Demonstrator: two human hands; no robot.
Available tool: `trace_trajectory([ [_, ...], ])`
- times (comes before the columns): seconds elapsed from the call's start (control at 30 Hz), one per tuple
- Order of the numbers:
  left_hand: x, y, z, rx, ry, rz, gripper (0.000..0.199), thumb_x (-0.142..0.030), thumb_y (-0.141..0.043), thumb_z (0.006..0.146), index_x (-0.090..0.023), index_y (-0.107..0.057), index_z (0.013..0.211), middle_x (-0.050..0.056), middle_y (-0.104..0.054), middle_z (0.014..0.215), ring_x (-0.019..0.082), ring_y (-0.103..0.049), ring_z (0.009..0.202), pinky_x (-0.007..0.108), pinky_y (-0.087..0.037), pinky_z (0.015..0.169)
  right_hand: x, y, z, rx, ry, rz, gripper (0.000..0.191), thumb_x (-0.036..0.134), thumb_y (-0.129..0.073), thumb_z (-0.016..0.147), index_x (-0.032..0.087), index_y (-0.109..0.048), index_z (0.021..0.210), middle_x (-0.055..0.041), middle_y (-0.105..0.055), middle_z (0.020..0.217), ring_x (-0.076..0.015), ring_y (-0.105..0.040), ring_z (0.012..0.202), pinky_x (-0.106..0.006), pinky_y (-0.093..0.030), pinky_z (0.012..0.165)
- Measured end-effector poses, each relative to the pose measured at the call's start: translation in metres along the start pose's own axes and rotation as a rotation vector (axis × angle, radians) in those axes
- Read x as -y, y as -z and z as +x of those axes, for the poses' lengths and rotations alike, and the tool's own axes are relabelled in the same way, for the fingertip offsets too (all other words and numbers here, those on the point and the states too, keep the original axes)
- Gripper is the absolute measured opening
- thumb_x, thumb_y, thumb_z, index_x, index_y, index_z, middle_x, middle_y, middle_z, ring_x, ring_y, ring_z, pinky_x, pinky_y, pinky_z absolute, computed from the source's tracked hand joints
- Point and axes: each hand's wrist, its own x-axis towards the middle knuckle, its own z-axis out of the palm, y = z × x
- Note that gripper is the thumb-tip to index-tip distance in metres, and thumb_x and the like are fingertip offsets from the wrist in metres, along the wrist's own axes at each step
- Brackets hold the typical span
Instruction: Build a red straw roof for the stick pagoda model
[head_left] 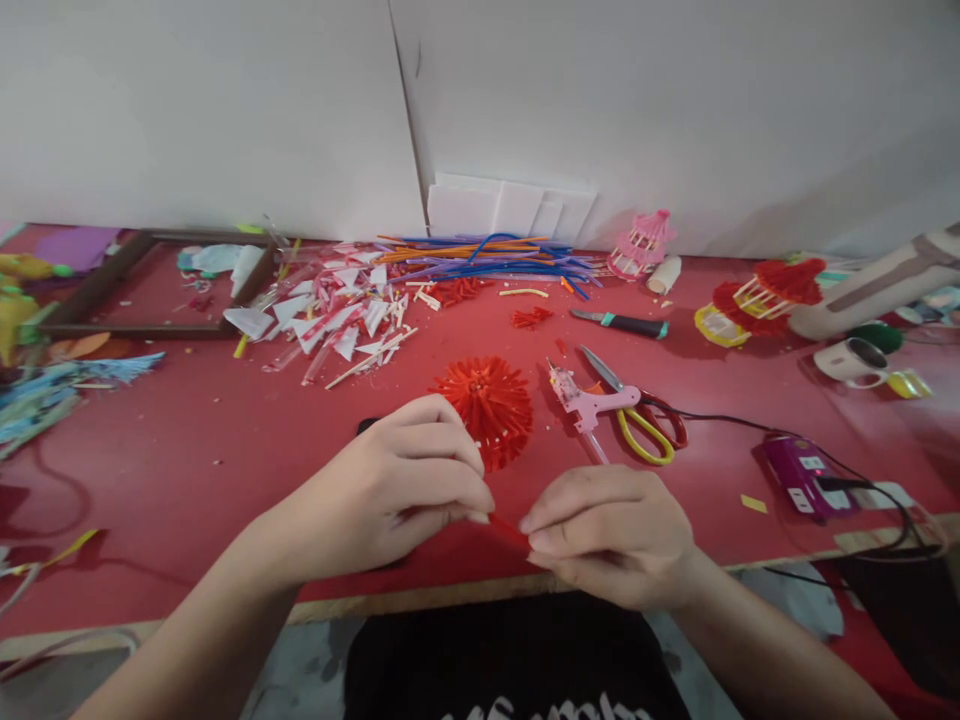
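A short piece of red pipe cleaner point(510, 530) is stretched between my two hands near the table's front edge. My left hand point(412, 480) pinches its left end with thumb and fingertips. On the other side, my right hand point(611, 535) grips the right end, fingers pressed together. Just beyond my hands sits a round, fringed red piece point(487, 405) made of many short red stems. A pink glue gun point(589, 400) lies to its right, partly over a pair of scissors point(649, 430) with yellow and red handles.
Blue, orange and purple pipe cleaners point(487, 258) lie along the wall beside a heap of plastic scraps point(337, 310). Further right are a utility knife point(622, 323), small red-and-yellow point(761, 300) and pink point(641, 245) models, a mug point(847, 360) and a purple power strip point(802, 475) with cables.
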Motion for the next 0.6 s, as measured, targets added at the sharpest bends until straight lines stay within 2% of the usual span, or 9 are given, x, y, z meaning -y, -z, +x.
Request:
trace_trajectory([
  [0.13,0.004,0.004,0.001,-0.039,0.016,0.057,0.030,0.000,-0.052,0.093,-0.024,-0.069,0.095,0.001,-0.074,0.088,0.015,-0.061,0.082,0.028,-0.051,0.078,-0.005,-0.001,0.001,0.021,-0.078,0.014,0.006,0.010,-0.074,0.086,0.015,-0.072,0.086,-0.0079,-0.077,0.086,-0.0128,-0.074,0.076,-0.022,-0.064,0.069],
  [0.2,0.006,0.004,0.002,-0.082,0.015,0.129,0.032,-0.001,-0.051,0.094,-0.025,-0.071,0.098,0.001,-0.074,0.092,0.015,-0.063,0.083,0.027,-0.052,0.079,-0.007,-0.001,0.003,0.014,-0.078,-0.040,0.006,0.010,-0.071,0.089,0.016,-0.073,0.088,-0.0073,-0.077,0.087,-0.0126,-0.075,0.078,-0.022,-0.065,0.072],
  [0.27,0.008,0.001,0.003,-0.182,0.033,0.209,0.033,-0.003,-0.051,0.096,-0.027,-0.071,0.106,0.001,-0.075,0.098,0.015,-0.066,0.088,0.029,-0.054,0.084,-0.010,-0.002,0.003,-0.053,-0.042,-0.153,0.012,0.007,-0.069,0.089,0.017,-0.073,0.094,-0.0067,-0.079,0.090,-0.0133,-0.076,0.082,-0.023,-0.066,0.076],
  [0.33,0.009,-0.003,0.004,-0.334,0.137,0.281,0.032,-0.008,-0.053,0.097,-0.028,-0.066,0.119,0.004,-0.074,0.109,0.018,-0.069,0.100,0.034,-0.055,0.094,-0.017,-0.004,0.002,-0.163,0.054,-0.319,0.020,0.002,-0.071,0.086,0.018,-0.073,0.098,-0.0068,-0.079,0.093,-0.0152,-0.077,0.087,-0.027,-0.067,0.080],
  [0.4,0.010,-0.009,0.005,-0.429,0.298,0.313,0.037,-0.017,-0.056,0.098,-0.025,-0.058,0.134,0.008,-0.070,0.127,0.023,-0.066,0.119,0.041,-0.053,0.106,-0.028,-0.007,0.000,-0.228,0.169,-0.475,0.026,0.000,-0.072,0.083,0.018,-0.072,0.103,-0.0077,-0.080,0.096,-0.0176,-0.077,0.091,-0.031,-0.069,0.082],
  [0.5,0.009,-0.018,0.005,-0.379,0.442,0.262,0.053,-0.026,-0.057,0.098,-0.021,-0.043,0.148,0.012,-0.056,0.150,0.029,-0.054,0.140,0.048,-0.046,0.117,-0.045,-0.011,-0.003,-0.223,0.235,-0.579,0.029,0.002,-0.072,0.084,0.019,-0.073,0.107,-0.0078,-0.080,0.100,-0.0202,-0.077,0.092,-0.037,-0.070,0.082],
  [0.6,0.008,-0.026,0.003,-0.299,0.480,0.217,0.057,-0.026,-0.054,0.097,-0.019,-0.038,0.151,0.014,-0.050,0.157,0.030,-0.047,0.146,0.049,-0.045,0.118,-0.054,-0.012,-0.005,-0.221,0.227,-0.587,0.027,0.004,-0.070,0.086,0.020,-0.075,0.107,-0.0067,-0.080,0.099,-0.0214,-0.077,0.094,-0.039,-0.070,0.082],
])
